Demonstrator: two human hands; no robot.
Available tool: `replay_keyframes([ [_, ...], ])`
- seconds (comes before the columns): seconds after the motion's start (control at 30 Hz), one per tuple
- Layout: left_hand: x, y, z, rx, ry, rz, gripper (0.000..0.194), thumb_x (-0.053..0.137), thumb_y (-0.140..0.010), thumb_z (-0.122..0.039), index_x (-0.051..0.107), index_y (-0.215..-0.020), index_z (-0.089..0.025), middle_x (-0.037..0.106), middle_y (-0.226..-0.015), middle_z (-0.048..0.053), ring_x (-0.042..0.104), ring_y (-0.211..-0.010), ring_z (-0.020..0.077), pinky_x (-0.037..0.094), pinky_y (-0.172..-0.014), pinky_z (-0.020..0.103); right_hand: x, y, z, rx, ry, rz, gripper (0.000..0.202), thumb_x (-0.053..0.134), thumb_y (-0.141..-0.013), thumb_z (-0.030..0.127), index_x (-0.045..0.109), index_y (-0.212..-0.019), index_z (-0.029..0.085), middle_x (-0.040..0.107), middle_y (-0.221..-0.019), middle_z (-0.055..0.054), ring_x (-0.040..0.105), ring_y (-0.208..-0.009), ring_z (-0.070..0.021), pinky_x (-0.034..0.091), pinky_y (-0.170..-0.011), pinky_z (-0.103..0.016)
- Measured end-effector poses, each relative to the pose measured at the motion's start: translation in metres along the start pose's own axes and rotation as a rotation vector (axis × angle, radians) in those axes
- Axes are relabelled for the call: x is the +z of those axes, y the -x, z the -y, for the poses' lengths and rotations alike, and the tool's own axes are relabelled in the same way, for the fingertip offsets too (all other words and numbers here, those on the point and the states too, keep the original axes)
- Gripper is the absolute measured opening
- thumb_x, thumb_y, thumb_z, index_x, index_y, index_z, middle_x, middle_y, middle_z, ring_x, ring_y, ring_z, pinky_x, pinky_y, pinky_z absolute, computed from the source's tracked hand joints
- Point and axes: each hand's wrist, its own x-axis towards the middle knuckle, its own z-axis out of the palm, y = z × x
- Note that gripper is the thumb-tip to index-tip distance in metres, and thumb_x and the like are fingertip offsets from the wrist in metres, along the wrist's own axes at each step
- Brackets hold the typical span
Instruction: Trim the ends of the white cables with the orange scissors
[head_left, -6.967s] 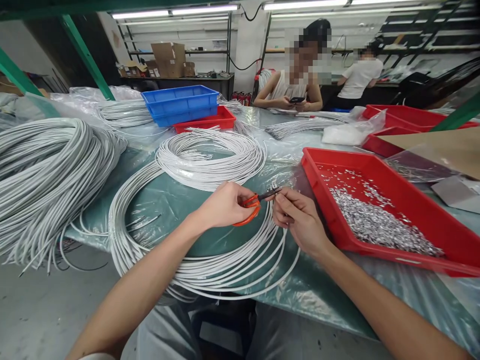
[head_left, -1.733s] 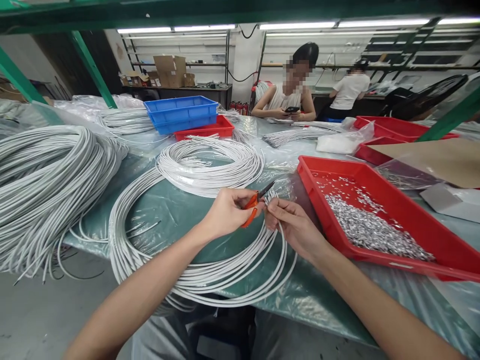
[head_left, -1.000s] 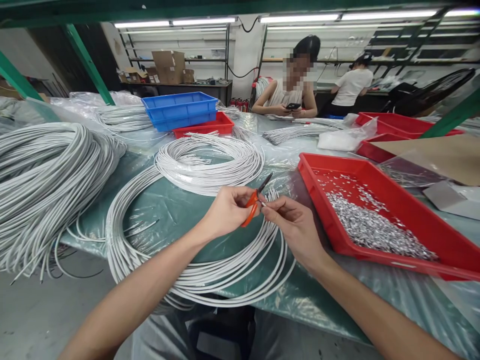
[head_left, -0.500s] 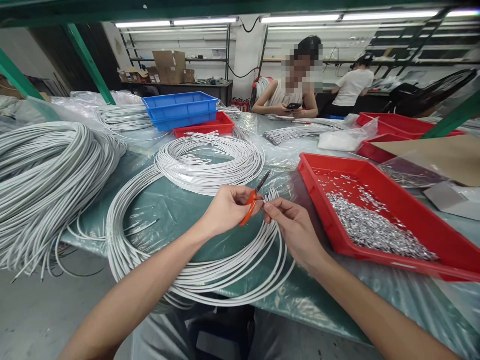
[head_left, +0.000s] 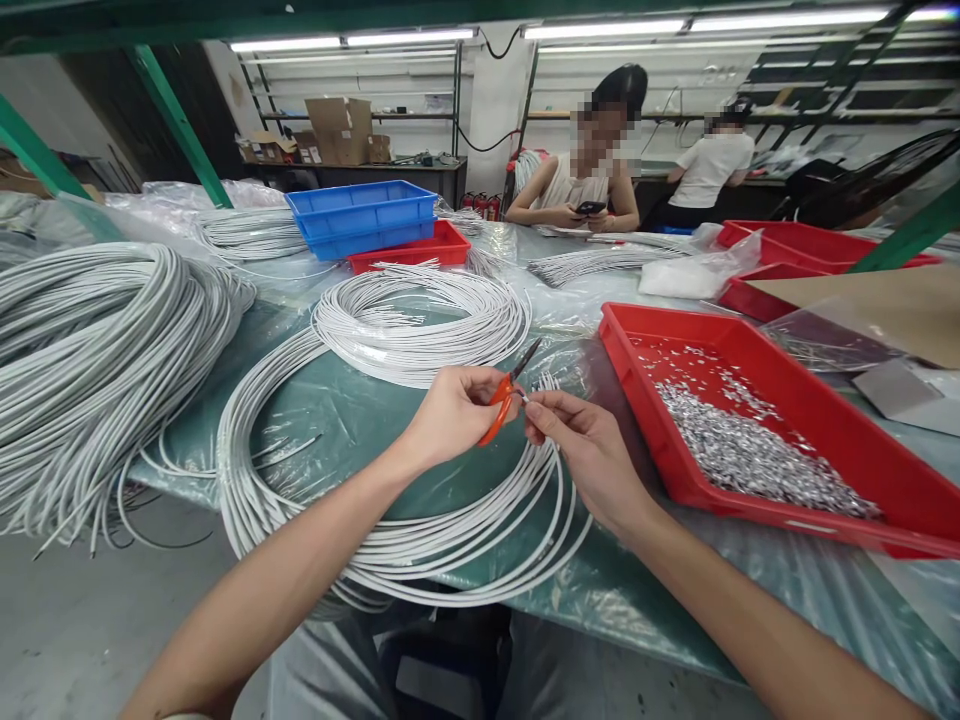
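Observation:
My left hand [head_left: 457,412] is closed around orange-handled scissors [head_left: 496,424], whose dark blades point up and away to the right. Its fingertips meet those of my right hand [head_left: 581,440] at the thin end of a cable [head_left: 523,396]. My right thumb and fingers pinch that cable, though the exact grip is partly hidden. Below both hands lies a large loose coil of white cables [head_left: 480,540], its cut ends bunched just behind my right fingers. A second white cable coil [head_left: 420,350] rests on the table beyond my left hand.
To the right stands a red tray [head_left: 660,450] holding many small shiny metal pieces. A big cable bundle [head_left: 97,370] hangs over the table edge at left. Blue trays [head_left: 367,215] sit at the back. A person [head_left: 592,190] across the table holds a phone.
My hands stay together at the cable end with only slight finger movement. The scissors have tilted a little. The view has shifted slightly.

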Motion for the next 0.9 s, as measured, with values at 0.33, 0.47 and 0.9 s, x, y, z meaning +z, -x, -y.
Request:
replay_keyframes([
  [0.33,0.0009,-0.0002,-0.0031,0.013,0.022,0.029,0.020,0.076,-0.070,-0.026,0.064,-0.071,-0.010,0.060,-0.060,-0.001,0.050,-0.052,0.0059,0.035,-0.048,0.018,-0.0023,-0.0006,-0.0027,0.001,-0.039,0.066,0.025,0.076,-0.079,0.040,0.070,-0.071,0.017,0.064,-0.065,-0.001,0.052,-0.061,-0.0118,0.040,-0.061,-0.027],
  [0.47,0.0011,0.0001,-0.0049,0.017,0.071,0.076,0.019,0.075,-0.071,-0.026,0.063,-0.071,-0.011,0.058,-0.057,-0.001,0.058,-0.056,0.0097,0.041,-0.053,0.020,-0.0017,0.0011,-0.0015,-0.014,-0.033,0.105,0.027,0.072,-0.083,0.041,0.070,-0.072,0.017,0.064,-0.066,-0.002,0.052,-0.064,-0.0126,0.040,-0.062,-0.027],
  [0.9,0.0013,0.0011,-0.0060,-0.019,0.037,0.013,0.023,0.077,-0.070,-0.028,0.066,-0.078,-0.010,0.061,-0.060,-0.001,0.054,-0.054,0.0076,0.040,-0.051,0.019,-0.0035,-0.0016,-0.0034,-0.008,-0.047,0.119,0.026,0.072,-0.082,0.041,0.071,-0.072,0.018,0.065,-0.067,-0.002,0.054,-0.064,-0.0127,0.040,-0.063,-0.027],
])
